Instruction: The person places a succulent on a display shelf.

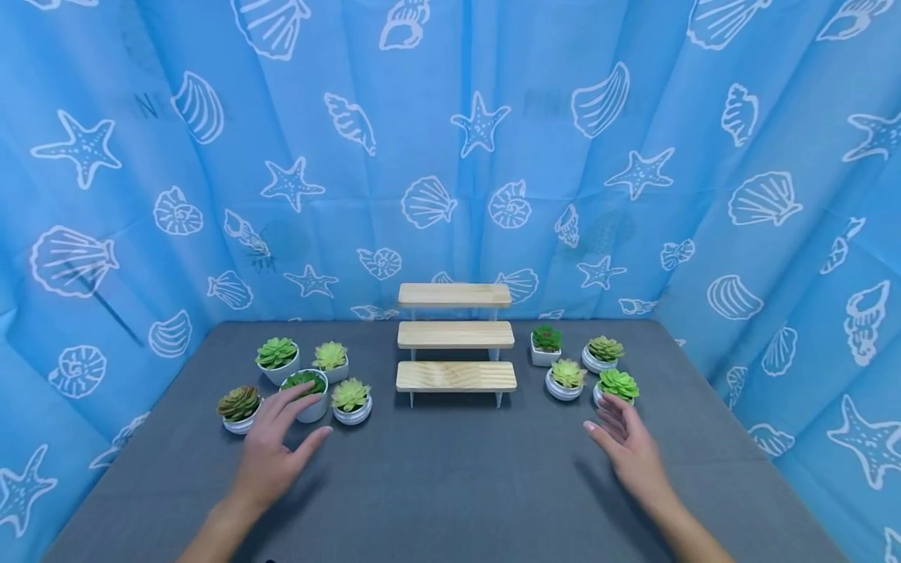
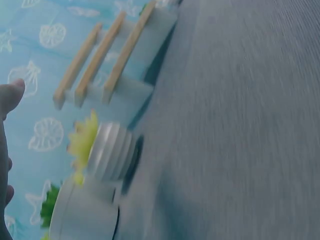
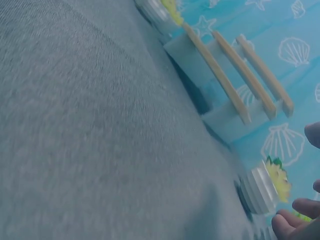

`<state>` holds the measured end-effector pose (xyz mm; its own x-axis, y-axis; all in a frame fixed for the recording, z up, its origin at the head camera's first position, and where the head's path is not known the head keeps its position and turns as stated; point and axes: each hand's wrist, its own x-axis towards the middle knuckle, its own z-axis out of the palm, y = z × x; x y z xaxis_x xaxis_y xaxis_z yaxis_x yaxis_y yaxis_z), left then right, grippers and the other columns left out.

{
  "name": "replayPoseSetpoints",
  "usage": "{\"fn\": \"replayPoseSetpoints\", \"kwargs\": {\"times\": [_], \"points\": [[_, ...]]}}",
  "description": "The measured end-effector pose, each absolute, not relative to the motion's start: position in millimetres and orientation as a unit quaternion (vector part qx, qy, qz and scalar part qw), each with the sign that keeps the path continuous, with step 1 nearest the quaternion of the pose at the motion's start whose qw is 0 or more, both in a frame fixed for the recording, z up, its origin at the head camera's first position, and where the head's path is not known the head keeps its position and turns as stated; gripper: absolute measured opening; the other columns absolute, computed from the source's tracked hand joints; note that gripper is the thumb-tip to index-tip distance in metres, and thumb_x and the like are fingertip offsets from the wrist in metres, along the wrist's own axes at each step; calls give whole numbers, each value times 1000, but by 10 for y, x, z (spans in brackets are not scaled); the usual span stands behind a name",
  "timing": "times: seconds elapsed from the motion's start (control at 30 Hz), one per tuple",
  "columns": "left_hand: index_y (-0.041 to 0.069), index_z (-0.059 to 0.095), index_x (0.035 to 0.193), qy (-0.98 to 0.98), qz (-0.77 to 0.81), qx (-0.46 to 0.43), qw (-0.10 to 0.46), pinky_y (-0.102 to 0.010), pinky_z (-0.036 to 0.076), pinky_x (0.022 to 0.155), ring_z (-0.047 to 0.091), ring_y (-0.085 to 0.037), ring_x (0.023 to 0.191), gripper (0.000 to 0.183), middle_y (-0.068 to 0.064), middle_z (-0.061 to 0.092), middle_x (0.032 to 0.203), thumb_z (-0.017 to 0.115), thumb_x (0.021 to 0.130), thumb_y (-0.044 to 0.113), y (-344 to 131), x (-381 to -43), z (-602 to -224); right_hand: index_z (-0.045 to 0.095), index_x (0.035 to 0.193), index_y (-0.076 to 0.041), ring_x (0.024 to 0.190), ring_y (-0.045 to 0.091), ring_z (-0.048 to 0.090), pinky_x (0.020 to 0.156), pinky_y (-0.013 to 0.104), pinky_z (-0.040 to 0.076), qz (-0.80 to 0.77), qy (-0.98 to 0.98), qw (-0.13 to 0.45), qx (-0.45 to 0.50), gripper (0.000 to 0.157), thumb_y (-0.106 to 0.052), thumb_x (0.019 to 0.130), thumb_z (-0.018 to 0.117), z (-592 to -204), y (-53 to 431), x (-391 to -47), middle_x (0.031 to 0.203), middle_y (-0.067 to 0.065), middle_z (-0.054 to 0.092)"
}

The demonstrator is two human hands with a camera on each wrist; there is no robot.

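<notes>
My left hand (image 1: 271,450) hovers over the table's left side, fingers spread and holding nothing. Its fingertips overlap a dark green succulent (image 1: 306,381) in a tall white pot in the head view. Just right of it stands a pale yellow-green succulent (image 1: 350,396) in a ribbed white pot, also near the hand in the left wrist view (image 2: 111,151). On the right, my right hand (image 1: 629,446) is held with loosely bent fingers and nothing in them. Its fingertips overlap the front of a bright green potted succulent (image 1: 619,383). Beside that sits a yellowish succulent (image 1: 566,375).
A three-step wooden shelf (image 1: 456,377) on white supports stands at the back middle. Other potted succulents include a brownish one (image 1: 239,403) at far left and a red-centred one (image 1: 546,341) right of the shelf. A blue seashell curtain (image 1: 450,141) surrounds the grey table (image 1: 450,485).
</notes>
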<state>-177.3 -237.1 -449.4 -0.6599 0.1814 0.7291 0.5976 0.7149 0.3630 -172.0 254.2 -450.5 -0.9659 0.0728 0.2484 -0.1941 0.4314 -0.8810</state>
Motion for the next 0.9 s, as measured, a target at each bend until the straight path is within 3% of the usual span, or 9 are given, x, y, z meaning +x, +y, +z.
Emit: {"fn": "replayPoseSetpoints", "kwargs": {"times": [0.1, 0.2, 0.3, 0.43, 0.73, 0.9], "points": [[5, 64, 123, -849, -326, -234, 343, -38, 34, 104, 49, -32, 121, 51, -12, 56, 132, 82, 76, 10, -2233, -1804, -4486, 28, 145, 9, 130, 47, 39, 91, 6, 38, 546, -831, 101, 28, 61, -13, 98, 60, -4505, 2500, -1758, 143, 32, 36], [5, 64, 123, -849, -337, -233, 335, -44, 37, 100, 49, -31, 121, 51, -11, 57, 132, 82, 76, 10, -2104, -1826, -4479, 24, 146, 8, 133, 48, 35, 104, 29, 40, 556, -826, 92, 25, 64, -12, 97, 60, -4523, 2459, -1797, 146, 33, 32], [6, 64, 123, -850, -344, -236, 322, -43, 39, 99, 50, -29, 122, 49, -11, 57, 132, 82, 77, 10, -2005, -1838, -4493, 21, 148, 8, 135, 49, 31, 108, 51, 31, 566, -820, 89, 14, 67, -12, 97, 60, -4555, 2408, -1840, 147, 34, 28], [10, 63, 124, -850, -356, -241, 305, -42, 40, 100, 50, -28, 124, 49, -10, 56, 133, 81, 79, 10, -1887, -1845, -4533, 15, 151, 5, 139, 46, 25, 111, 52, 26, 577, -812, 83, -17, 72, -16, 98, 60, -4578, 2343, -1901, 151, 33, 23], [14, 60, 129, -838, -421, -224, 265, -55, 39, 101, 46, -28, 130, 48, -9, 53, 139, 77, 84, 9, -1593, -1910, -4575, 10, 152, 5, 142, 43, 17, 114, 52, 22, 602, -791, 100, -43, 77, -10, 97, 61, -4648, 2256, -2074, 155, 31, 15], [16, 56, 134, -832, -474, -186, 222, -54, 40, 102, 44, -28, 132, 47, -8, 47, 145, 72, 90, 20, -1435, -1975, -4559, 10, 153, 2, 143, 41, 18, 113, 52, 22, 573, -810, 111, -49, 78, -14, 97, 62, -4690, 2214, -2188, 156, 29, 16]]}}
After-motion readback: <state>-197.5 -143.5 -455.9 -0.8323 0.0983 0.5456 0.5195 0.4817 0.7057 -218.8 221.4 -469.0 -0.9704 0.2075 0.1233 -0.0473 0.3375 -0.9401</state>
